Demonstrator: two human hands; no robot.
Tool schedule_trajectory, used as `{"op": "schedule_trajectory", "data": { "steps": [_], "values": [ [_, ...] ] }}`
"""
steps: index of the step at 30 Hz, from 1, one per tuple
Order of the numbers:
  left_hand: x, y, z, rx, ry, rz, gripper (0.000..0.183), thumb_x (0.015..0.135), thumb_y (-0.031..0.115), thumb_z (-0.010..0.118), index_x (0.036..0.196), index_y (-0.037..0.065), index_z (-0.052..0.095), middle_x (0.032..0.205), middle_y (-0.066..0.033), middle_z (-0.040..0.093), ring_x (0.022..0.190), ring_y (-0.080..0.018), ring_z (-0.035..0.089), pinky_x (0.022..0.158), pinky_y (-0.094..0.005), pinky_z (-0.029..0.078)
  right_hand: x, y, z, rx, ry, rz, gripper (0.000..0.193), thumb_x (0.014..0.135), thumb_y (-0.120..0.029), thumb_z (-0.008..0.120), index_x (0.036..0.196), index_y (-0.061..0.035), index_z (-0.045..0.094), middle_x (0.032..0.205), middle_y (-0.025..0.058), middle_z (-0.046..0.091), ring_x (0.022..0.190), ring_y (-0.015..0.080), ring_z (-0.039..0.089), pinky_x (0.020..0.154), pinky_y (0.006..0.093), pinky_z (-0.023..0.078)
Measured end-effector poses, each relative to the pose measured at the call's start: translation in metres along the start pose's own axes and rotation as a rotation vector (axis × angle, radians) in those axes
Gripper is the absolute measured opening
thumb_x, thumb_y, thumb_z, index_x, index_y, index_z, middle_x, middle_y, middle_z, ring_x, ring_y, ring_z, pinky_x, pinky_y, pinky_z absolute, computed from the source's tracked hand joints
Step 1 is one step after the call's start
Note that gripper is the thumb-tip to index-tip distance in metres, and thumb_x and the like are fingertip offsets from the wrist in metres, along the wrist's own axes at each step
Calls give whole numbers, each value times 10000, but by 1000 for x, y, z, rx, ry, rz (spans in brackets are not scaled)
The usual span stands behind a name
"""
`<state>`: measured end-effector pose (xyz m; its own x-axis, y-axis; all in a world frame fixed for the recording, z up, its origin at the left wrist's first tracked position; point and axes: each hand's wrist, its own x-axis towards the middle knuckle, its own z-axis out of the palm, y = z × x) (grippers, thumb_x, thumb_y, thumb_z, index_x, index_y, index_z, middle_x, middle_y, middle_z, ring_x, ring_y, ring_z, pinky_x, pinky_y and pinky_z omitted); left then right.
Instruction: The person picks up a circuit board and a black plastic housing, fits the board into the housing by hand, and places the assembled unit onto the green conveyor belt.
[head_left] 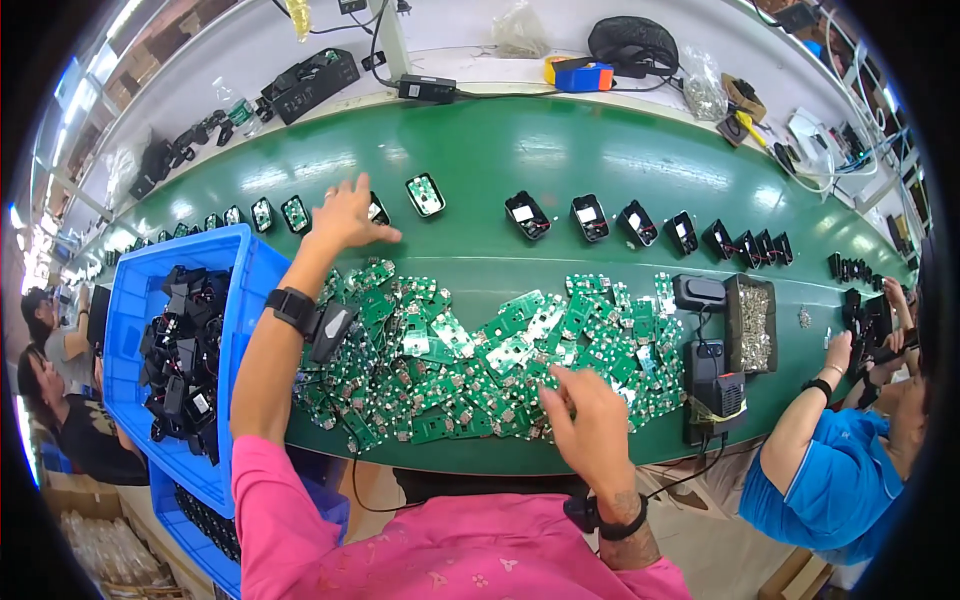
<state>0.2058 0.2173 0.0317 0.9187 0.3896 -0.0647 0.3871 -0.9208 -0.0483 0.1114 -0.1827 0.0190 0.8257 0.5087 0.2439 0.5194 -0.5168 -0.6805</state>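
My left hand (345, 215) reaches across the green bench with its fingers spread. Between its thumb and fingers shows part of a black plastic housing (378, 211); I cannot tell whether the hand touches it. Just to the right stands another housing with a green circuit board (425, 195) in it. My right hand (590, 425) is low over a wide heap of loose green circuit boards (430, 375). Its thumb and forefinger are curled close together at the boards, and anything between them is too small to make out.
Black housings (527, 215) stand in a row on both sides. A blue crate (245, 290) of black parts is at my left. Right of the heap are a black corded device (714, 385) and a box of small metal parts (750, 325). A co-worker in blue (835, 460) works at the right.
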Motion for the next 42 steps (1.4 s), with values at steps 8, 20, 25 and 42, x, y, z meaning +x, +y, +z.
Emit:
{"op": "schedule_trajectory", "data": {
  "steps": [8, 20, 25, 42],
  "values": [
    [-5, -37, 36, -181, 10, 128, 1118, 704, 504, 814, 1488, -49, 242, 1392, -313, 440, 1230, -461, 496, 1009, -466, 447, 72, -2, 45, -358, -88, 103, 295, 811, -193, 749, 999, 1, 631, 1042, 154, 552, 936, 355, 597, 766, 452, 523],
    [-23, -24, 3, -402, 148, 210, 634, 740, 415, 748, 1210, 7, 622, 1078, -232, 671, 1020, -392, 633, 889, -412, 504, 71, 17, 45, 185, -58, 166, 210, 807, -49, 752, 945, 1, 602, 703, 43, 632, 603, 103, 586, 553, 242, 464],
    [-112, 31, -52, -765, -107, 307, 375, 897, 274, 592, 1150, 13, 680, 991, -201, 717, 834, -254, 702, 779, -347, 538, 60, -2, 19, 572, 98, 313, 116, 858, 5, 700, 956, 16, 640, 799, 6, 624, 677, 75, 593, 601, 198, 472],
    [-260, 139, 31, -1942, -685, 46, 440, 1013, 335, 472, 856, 15, 730, 1168, -75, 595, 1006, -182, 577, 754, -285, 494, 0, -16, 9, 736, 185, 102, 151, 827, 76, 695, 971, 36, 673, 946, 74, 628, 802, 110, 596, 671, 226, 473]
  ]
}}
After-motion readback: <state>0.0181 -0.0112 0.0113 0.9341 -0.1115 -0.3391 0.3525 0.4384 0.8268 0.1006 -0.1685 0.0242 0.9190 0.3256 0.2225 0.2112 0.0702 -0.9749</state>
